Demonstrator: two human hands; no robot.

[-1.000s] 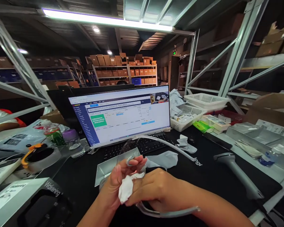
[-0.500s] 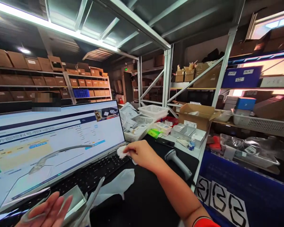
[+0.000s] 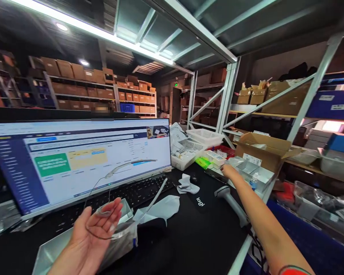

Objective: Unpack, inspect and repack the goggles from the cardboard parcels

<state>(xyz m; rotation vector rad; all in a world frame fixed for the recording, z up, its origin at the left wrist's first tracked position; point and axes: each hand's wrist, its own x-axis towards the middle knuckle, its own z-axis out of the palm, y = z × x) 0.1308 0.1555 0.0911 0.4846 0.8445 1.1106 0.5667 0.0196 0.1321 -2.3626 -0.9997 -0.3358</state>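
My left hand (image 3: 100, 221) is palm up with curled fingers, holding a pair of thin-rimmed eyeglasses (image 3: 132, 163); one temple stands out in front of the monitor, the other over a pale cloth (image 3: 163, 208). Below that hand lie an open silvery box (image 3: 53, 248) and a grey pouch (image 3: 123, 240). Stretched out to the right, my right hand (image 3: 228, 172) is beside the grey divided tray (image 3: 246, 168) and a dark phone (image 3: 216, 175). Its fingertips are hard to make out, and I cannot tell whether it grips anything. A crumpled white tissue (image 3: 187, 185) rests on the black desk mat.
A monitor (image 3: 103, 160) and keyboard (image 3: 149, 191) stand ahead. A barcode scanner (image 3: 232, 204) lies under my right forearm. White baskets (image 3: 203, 137), a green packet (image 3: 203, 163), a small bottle (image 3: 253, 181) and an open carton (image 3: 260, 149) crowd the back right.
My right hand has let go of the white tissue, now on the mat, and moved right toward the tray. My view has turned left; my left hand still holds the glasses.
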